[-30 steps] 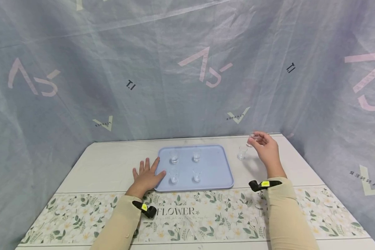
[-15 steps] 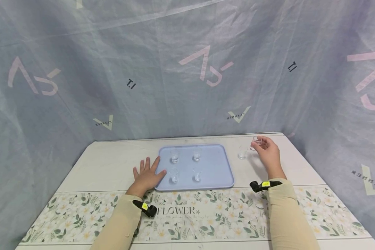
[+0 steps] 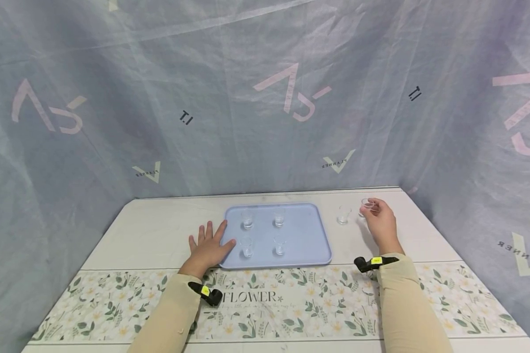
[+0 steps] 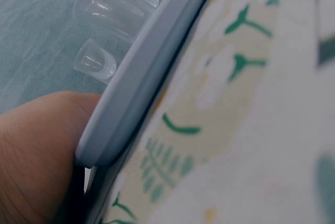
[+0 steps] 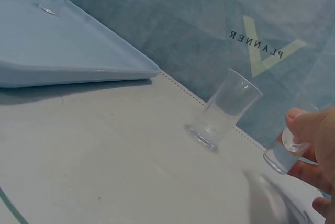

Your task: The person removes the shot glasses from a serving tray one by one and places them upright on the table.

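A small clear shot glass (image 5: 278, 158) is pinched between the thumb and fingers of my right hand (image 3: 382, 225), to the right of the tray. Its base is close over the table in the right wrist view. Just left of it, a second clear glass (image 3: 342, 216) stands upright on the table. My left hand (image 3: 206, 251) lies with fingers spread at the left edge of the pale blue tray (image 3: 304, 240), thumb over the rim. Several similar glasses stand upright on the tray, among them a back left glass (image 3: 247, 221) and a front right glass (image 3: 279, 248).
The white table (image 3: 159, 223) carries a floral printed band (image 3: 335, 314) along its front. Grey-blue cloth (image 3: 221, 122) hangs close behind the table and along both sides.
My right hand has brought the held glass down and slightly to the right, away from the standing glass. The left hand and the tray stay where they were.
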Action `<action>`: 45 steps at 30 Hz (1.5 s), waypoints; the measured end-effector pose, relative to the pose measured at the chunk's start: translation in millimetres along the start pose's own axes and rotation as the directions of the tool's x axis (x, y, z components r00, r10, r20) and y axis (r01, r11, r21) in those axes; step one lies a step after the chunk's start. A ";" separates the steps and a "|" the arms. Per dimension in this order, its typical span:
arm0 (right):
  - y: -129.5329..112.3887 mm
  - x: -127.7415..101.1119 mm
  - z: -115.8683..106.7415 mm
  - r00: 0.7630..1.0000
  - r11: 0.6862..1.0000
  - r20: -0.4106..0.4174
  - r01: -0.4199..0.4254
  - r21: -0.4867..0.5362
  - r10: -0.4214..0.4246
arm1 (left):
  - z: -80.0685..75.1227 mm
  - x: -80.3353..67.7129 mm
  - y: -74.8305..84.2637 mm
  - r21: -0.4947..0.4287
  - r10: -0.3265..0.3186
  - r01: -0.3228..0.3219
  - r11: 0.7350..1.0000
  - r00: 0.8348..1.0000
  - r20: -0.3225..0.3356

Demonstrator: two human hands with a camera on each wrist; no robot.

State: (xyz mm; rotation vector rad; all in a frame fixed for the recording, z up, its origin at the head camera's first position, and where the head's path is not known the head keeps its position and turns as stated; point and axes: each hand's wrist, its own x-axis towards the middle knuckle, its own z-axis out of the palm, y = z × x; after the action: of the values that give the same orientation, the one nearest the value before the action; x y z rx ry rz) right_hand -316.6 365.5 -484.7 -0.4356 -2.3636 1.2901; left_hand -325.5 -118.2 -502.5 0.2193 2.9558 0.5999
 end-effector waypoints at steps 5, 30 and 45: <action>2.8 0.9 -0.9 0.999 1.000 -0.030 -0.023 -0.001 0.023 | 2.3 3.3 -1.7 -0.008 -0.001 0.001 1.000 1.000 0.004; 6.2 3.8 2.5 0.994 0.992 0.012 -0.104 -0.066 0.105 | 2.3 3.8 -1.7 -0.027 -0.004 0.004 1.000 1.000 0.003; -18.8 3.6 2.9 0.995 0.999 -0.091 0.040 0.008 -0.040 | 2.4 2.4 -0.4 -0.020 0.000 -0.001 1.000 1.000 -0.014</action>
State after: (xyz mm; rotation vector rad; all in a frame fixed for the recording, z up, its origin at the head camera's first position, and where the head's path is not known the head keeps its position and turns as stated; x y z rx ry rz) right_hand -322.5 355.2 -469.4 -0.4324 -2.2788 1.2368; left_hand -327.6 -117.3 -505.1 0.2148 2.9622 0.6334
